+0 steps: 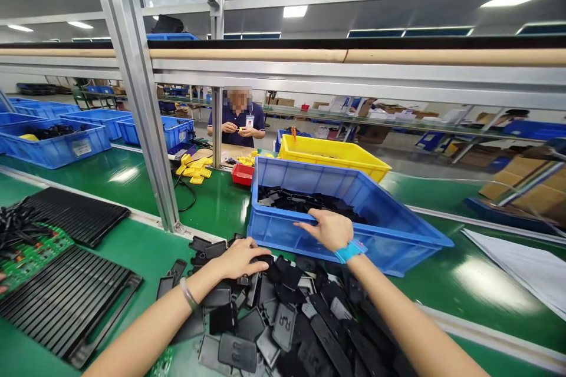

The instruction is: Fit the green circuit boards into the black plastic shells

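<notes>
A heap of flat black plastic parts (287, 318) lies on the green bench in front of me. My left hand (241, 258) rests on the far left of the heap, fingers curled over one black part. My right hand (326, 228) reaches over the near wall of a blue bin (389, 235), fingers spread, holding nothing. The bin holds more of the same black parts (305, 200). A blue band sits on my right wrist and a thin bracelet on my left.
Two black ribbed trays (66, 300) and a green circuit board (30, 253) lie at left. A metal post (141, 100) rises ahead. A yellow bin (331, 156), red tray (242, 174), blue bins (53, 141) and a person working stand beyond. White sheets (522, 265) lie at right.
</notes>
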Motion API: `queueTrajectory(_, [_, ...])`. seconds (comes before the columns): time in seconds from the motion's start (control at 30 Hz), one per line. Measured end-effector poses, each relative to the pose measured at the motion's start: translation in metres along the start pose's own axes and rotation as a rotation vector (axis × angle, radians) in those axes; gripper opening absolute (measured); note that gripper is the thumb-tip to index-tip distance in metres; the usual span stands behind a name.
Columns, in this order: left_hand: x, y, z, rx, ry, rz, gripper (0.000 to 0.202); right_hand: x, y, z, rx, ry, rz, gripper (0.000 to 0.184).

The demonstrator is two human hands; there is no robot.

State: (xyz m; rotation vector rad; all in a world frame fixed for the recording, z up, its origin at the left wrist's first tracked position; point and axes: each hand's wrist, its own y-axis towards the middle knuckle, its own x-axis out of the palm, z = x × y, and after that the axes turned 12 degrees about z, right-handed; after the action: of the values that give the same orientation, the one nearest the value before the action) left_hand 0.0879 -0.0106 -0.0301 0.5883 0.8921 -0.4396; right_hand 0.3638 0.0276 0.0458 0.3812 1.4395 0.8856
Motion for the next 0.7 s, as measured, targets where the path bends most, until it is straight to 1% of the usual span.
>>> queueTrajectory(0.1, [0.002,-0.003,0.000,0.016,0.019,0.001,0.049,0.002,0.005,-0.017,0.003,-0.008,-0.007,0.060])
queueTrajectory(0.2, [0.004,-0.004,0.000,0.023,0.018,0.013,0.048,0.001,0.007,-0.026,-0.017,0.004,-0.004,0.057])
queueTrajectory(0.33, [0.008,-0.006,0.003,0.023,0.014,0.051,0.046,-0.002,0.007,-0.022,-0.055,0.025,0.015,0.058])
queueTrajectory(0.47, [0.008,-0.008,0.013,0.074,0.008,0.083,0.044,-0.002,0.004,-0.014,-0.054,0.023,0.037,0.060])
queueTrajectory(0.53, [0.002,-0.008,0.016,0.120,-0.027,0.090,0.044,-0.001,0.003,-0.013,-0.041,0.014,0.031,0.061])
queueTrajectory(0.57, [-0.003,-0.009,0.015,0.120,-0.045,0.085,0.043,-0.001,0.002,-0.013,-0.033,0.010,0.021,0.062])
queueTrajectory(0.63, [-0.018,-0.010,0.005,0.044,-0.053,0.075,0.041,0.000,0.004,-0.017,-0.016,0.006,-0.002,0.063])
queueTrajectory(0.7, [-0.034,-0.010,-0.015,-0.098,-0.015,0.090,0.044,0.002,0.007,-0.022,0.003,0.000,-0.019,0.064])
